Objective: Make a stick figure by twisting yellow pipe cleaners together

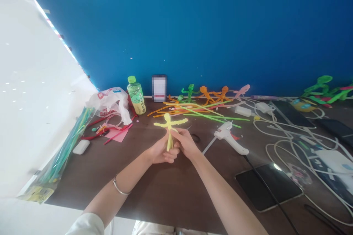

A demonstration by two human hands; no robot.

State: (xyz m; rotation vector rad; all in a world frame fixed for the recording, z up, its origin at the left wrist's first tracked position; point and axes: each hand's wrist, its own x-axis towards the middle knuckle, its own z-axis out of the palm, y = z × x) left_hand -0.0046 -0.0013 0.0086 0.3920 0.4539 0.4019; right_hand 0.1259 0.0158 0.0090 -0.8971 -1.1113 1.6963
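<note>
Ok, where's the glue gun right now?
Head view: the white hot glue gun lies on the desk, right of the right hand, below the loose pipe cleaners.

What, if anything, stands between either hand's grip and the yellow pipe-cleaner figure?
Nothing visible does: the left hand and the right hand both touch the yellow pipe-cleaner figure directly, holding its lower stems.

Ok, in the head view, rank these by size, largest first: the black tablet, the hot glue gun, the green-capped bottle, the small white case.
Black tablet, largest. The hot glue gun and the green-capped bottle look alike; the bottle sits farther away, so unranked. Small white case smallest.
</note>
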